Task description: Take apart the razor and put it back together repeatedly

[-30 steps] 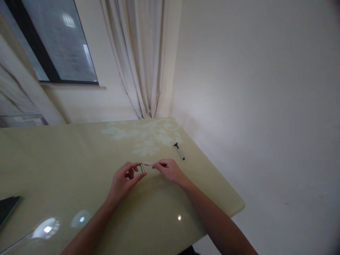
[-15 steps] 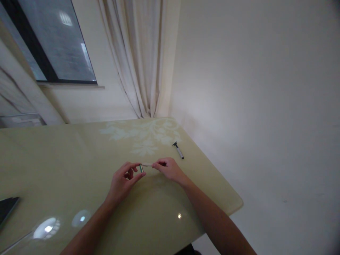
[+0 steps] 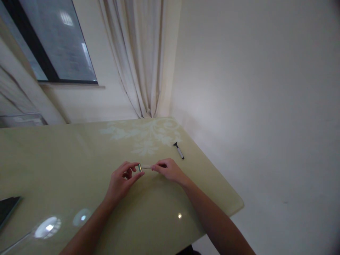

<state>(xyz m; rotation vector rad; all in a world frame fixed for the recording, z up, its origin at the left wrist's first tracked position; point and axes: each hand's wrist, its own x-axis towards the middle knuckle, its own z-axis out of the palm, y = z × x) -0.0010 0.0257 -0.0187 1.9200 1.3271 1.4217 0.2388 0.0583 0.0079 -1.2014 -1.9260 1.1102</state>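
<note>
My left hand (image 3: 122, 180) pinches a small razor cartridge (image 3: 140, 168) between thumb and fingertips, its narrow face striped dark and green with a shiny strip. In my right hand (image 3: 168, 169) is a thin, pale stick (image 3: 147, 166), gripped by its right end. The stick's left tip reaches to the cartridge; whether the two touch, I cannot tell. Both hands are just above the table. Beyond my right hand lies a razor (image 3: 178, 150) with a grey and black handle, its dark T-shaped head pointing away from me.
The glossy pale-green table (image 3: 66, 159) has a white floral pattern near its far edge. A dark flat object (image 3: 8, 209) lies at the left edge. A wall (image 3: 252, 106) runs along the right side, with a curtain (image 3: 143, 63) behind the table.
The cartridge has turned slightly in my left fingers and shows more of its shiny strip. The stick's tip sits slightly lower against it. The razor has stayed in place.
</note>
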